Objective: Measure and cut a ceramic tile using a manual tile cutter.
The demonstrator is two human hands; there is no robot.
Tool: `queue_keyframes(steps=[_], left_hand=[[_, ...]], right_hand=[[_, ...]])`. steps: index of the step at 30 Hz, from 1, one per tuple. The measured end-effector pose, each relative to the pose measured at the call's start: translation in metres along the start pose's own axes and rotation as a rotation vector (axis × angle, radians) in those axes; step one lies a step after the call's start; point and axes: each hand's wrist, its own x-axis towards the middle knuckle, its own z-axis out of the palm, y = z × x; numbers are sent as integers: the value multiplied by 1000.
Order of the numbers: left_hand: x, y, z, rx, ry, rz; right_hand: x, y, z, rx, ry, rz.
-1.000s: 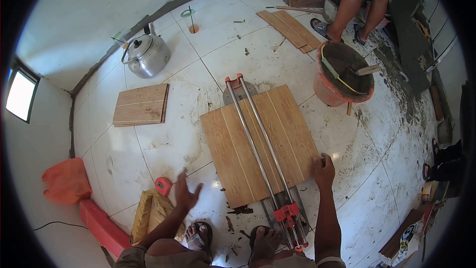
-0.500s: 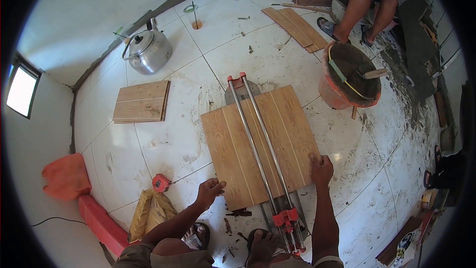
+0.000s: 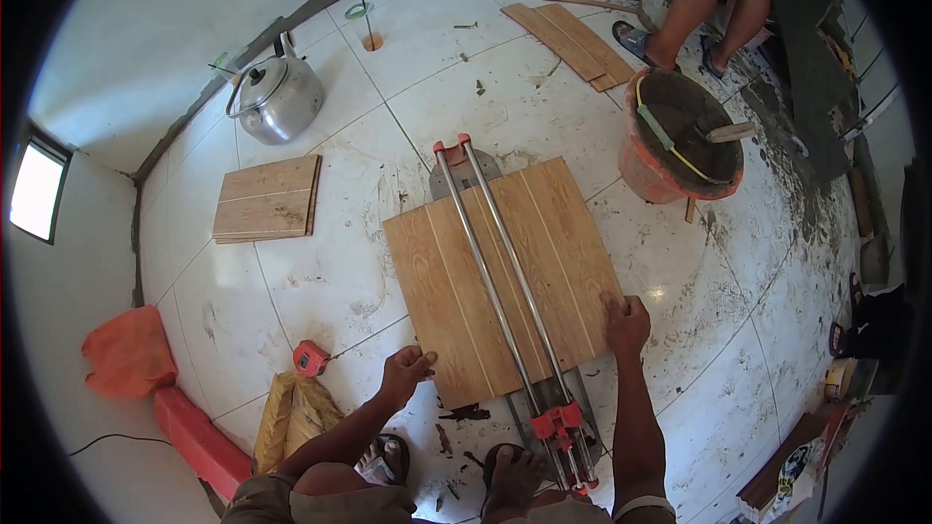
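A wood-patterned tile (image 3: 449, 303) lies askew on a tile cutter (image 3: 558, 417), under its two steel rails. My left hand (image 3: 404, 375) is closed at the tile's left edge, thumb and fingertips meeting the rim. On the opposite side, my right hand (image 3: 626, 325) grips the right edge, its thumb over the top face and its other fingers partly hidden. The cutter's red sliding head sits at the near end of the rails, between my feet and right forearm. Its grey round base plate shows beyond the tile's far edge.
Cut tile pieces (image 3: 264, 199) and a metal kettle (image 3: 277, 97) are at left. A red tape measure (image 3: 311, 358) lies near a yellow sack (image 3: 291, 417). At right stands a mortar bucket (image 3: 652, 160); another person's legs (image 3: 684, 10) are behind it. Plank-like tiles (image 3: 568, 44) lie farther back.
The whole view has shifted slightly. Both hands stay at the tile's edges, and the tile has hardly moved against the cutter.
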Motion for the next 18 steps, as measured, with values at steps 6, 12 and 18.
queue_keyframes(steps=[6,12,18], left_hand=[[-1,1,-3,21,-32,-3],[4,0,-3,33,-68,-32],[1,3,-2,-6,-60,-44]], right_hand=[[-3,-5,1,11,49,-49],[-1,3,1,-21,8,-1],[-1,-1,-2,-40,-17,11]])
